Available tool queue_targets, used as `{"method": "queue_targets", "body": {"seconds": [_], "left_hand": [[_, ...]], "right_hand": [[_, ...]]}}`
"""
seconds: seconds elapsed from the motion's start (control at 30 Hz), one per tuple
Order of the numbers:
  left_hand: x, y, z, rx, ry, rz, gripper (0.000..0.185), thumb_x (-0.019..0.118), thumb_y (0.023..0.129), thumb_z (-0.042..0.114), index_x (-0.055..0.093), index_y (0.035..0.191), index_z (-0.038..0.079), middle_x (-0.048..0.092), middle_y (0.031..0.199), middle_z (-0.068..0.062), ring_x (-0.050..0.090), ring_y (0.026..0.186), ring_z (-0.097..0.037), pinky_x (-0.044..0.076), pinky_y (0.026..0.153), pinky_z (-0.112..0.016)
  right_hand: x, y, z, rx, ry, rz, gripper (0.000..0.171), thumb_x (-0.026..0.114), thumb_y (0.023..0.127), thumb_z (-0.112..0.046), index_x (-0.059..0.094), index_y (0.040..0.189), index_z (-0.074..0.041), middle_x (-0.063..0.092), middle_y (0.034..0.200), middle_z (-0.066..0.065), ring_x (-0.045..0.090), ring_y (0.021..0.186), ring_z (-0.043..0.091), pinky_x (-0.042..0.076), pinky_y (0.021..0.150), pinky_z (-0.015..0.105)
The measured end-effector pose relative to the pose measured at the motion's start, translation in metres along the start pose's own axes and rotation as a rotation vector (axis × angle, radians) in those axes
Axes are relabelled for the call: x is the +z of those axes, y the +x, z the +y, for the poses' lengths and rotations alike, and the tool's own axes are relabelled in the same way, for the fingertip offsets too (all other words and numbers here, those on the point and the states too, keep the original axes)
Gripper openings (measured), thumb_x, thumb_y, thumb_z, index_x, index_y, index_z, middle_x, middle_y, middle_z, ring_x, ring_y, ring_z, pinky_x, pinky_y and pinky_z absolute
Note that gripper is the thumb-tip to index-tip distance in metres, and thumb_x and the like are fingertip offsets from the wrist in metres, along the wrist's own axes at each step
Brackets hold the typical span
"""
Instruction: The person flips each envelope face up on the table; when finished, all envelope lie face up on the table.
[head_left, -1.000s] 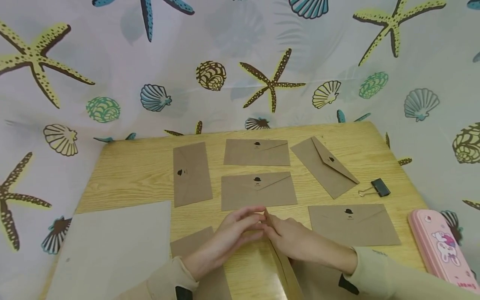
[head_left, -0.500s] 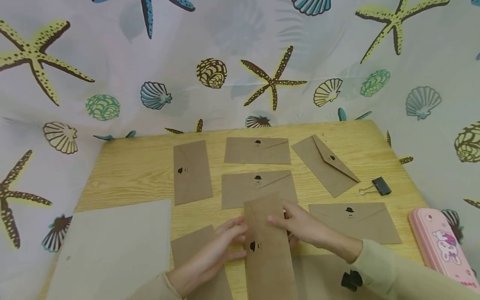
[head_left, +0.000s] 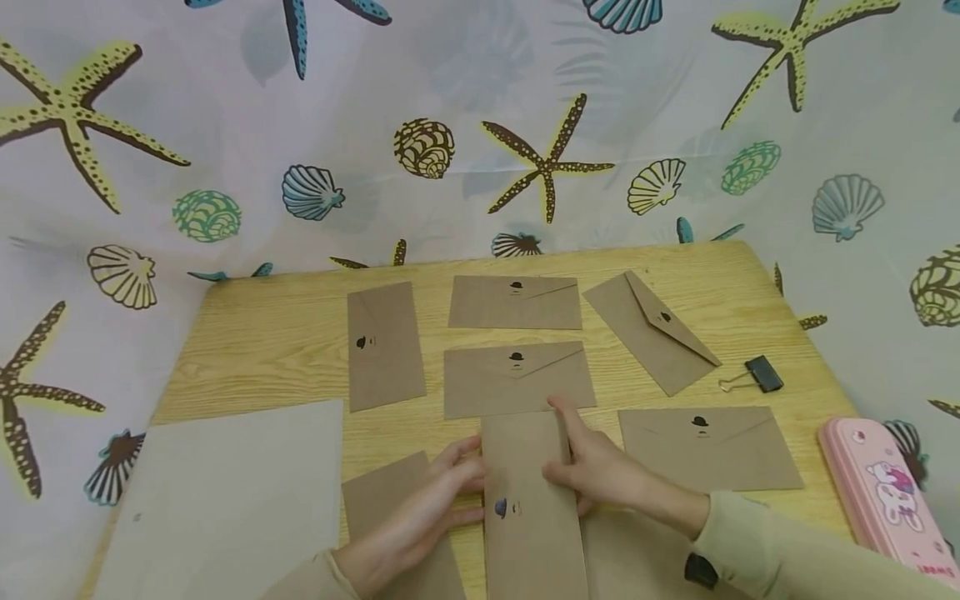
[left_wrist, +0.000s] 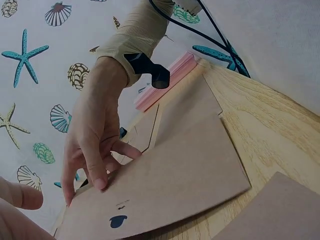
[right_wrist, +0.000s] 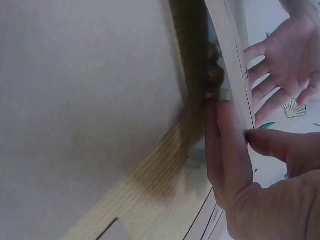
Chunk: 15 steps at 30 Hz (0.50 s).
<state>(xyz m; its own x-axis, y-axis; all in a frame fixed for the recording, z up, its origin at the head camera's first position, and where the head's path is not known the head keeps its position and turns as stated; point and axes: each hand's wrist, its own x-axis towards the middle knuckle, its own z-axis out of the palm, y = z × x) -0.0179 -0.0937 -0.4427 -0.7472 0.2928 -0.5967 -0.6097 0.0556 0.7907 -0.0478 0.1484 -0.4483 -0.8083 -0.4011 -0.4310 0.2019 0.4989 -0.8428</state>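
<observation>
A small stack of brown kraft envelopes (head_left: 532,458), printed with a black bowler hat, stands lengthwise at the front middle of the table. My right hand (head_left: 611,471) grips its right edge; in the right wrist view my thumb (right_wrist: 272,145) lies on one face and the fingers on the other. On the left edge rest the fairly straight fingertips of my left hand (head_left: 423,508), which the right wrist view shows spread and not wrapped round the stack. The near end of the stack runs out of the head view. How many envelopes it holds cannot be told.
Several loose envelopes (head_left: 517,304) lie spread over the wooden table (head_left: 255,350). A pale board (head_left: 232,500) lies front left. To the right are a black binder clip (head_left: 763,374) and a pink pencil case (head_left: 885,496). A patterned cloth (head_left: 465,83) hangs behind.
The stack was first seen edge-on between both hands, then turned face up toward the head camera. Since then it has tipped lower, and the right index finger has come to its far edge.
</observation>
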Motion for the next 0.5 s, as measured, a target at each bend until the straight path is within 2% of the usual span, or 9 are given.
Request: {"method": "queue_targets", "body": {"seconds": [0.07,0.13,0.23,0.37,0.5], "left_hand": [[0.000,-0.001,-0.001,0.007,0.009,-0.004,0.077,0.056,0.101,0.030,0.023,0.164,0.001,0.041,0.157,-0.029,0.048,0.139,-0.041,0.050,0.111,-0.058],[0.001,-0.001,-0.002,0.010,0.008,-0.002,0.075,0.055,0.101,0.028,0.024,0.163,-0.002,0.043,0.157,-0.029,0.048,0.139,-0.040,0.049,0.112,-0.058],[0.002,-0.002,-0.002,-0.004,0.008,0.006,0.078,0.055,0.100,0.026,0.022,0.162,-0.007,0.037,0.161,-0.031,0.043,0.145,-0.043,0.043,0.117,-0.062],[0.003,-0.004,-0.002,-0.024,0.011,0.004,0.086,0.057,0.098,0.025,0.013,0.162,-0.012,0.021,0.168,-0.035,0.031,0.152,-0.049,0.033,0.124,-0.066],[0.003,-0.007,-0.002,-0.026,0.017,-0.016,0.093,0.057,0.098,0.026,0.001,0.163,-0.011,0.004,0.172,-0.033,0.022,0.156,-0.052,0.027,0.126,-0.066]], "right_hand": [[0.003,0.000,0.001,-0.022,-0.093,0.000,0.088,0.070,0.099,-0.009,0.015,0.167,-0.013,0.069,0.081,0.020,0.067,0.048,0.019,0.057,0.043,0.038],[0.006,0.001,0.002,-0.033,-0.195,0.007,0.082,0.072,0.099,-0.012,0.022,0.164,-0.011,0.067,0.070,0.016,0.061,0.040,0.017,0.053,0.041,0.035],[0.010,0.003,0.006,-0.058,-0.361,0.054,0.078,0.078,0.095,-0.017,0.033,0.158,-0.009,0.072,0.087,0.018,0.063,0.056,0.014,0.052,0.048,0.033],[0.013,0.005,0.009,-0.086,-0.540,0.097,0.075,0.084,0.091,-0.024,0.042,0.151,-0.007,0.074,0.110,0.022,0.065,0.080,0.018,0.055,0.064,0.037],[0.015,0.006,0.011,-0.118,-0.625,0.102,0.072,0.084,0.091,-0.027,0.044,0.147,-0.006,0.074,0.105,0.020,0.068,0.080,0.019,0.057,0.065,0.039]]}}
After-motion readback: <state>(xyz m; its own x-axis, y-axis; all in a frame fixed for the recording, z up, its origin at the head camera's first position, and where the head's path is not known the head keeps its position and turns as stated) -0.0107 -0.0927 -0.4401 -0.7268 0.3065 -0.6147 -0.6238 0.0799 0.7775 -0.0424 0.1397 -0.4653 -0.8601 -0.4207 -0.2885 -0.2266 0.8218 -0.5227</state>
